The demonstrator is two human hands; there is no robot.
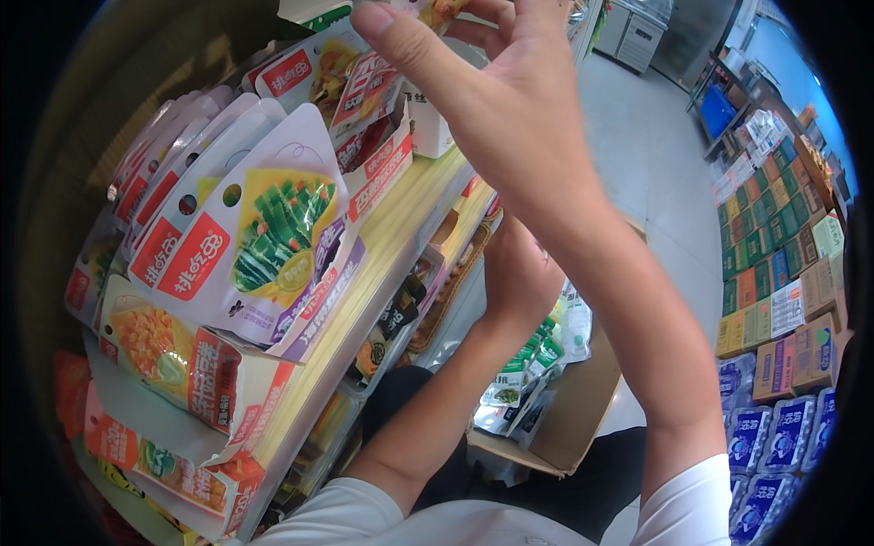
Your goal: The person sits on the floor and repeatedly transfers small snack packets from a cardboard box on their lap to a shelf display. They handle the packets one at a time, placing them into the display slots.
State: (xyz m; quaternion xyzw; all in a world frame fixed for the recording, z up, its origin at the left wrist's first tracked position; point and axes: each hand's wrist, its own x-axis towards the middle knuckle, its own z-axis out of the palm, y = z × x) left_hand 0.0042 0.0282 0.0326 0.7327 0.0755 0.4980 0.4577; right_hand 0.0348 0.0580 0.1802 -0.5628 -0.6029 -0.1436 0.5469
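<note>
My right hand (pixel 491 75) is raised at the top, its thumb and fingers around part of a snack packet (pixel 440 12) above a display box. Below it, my left hand (pixel 522 263) is curled beside the shelf edge; its fingers are largely hidden behind my right forearm, so what it holds cannot be told. Packets with green food pictures (pixel 273 232) stand in a row in an open display box on the shelf. An open cardboard box (pixel 580 409) near my lap holds green and white snack packets (pixel 526 368).
The wooden shelf (pixel 410 198) runs diagonally at left, with more boxed snacks (pixel 184 471) and a lower shelf of packets (pixel 389 317). Stacked cartons (pixel 771 225) and blue plastic-wrapped packs (pixel 778 437) line the right side. A metal cabinet (pixel 631 34) stands beyond the tiled floor.
</note>
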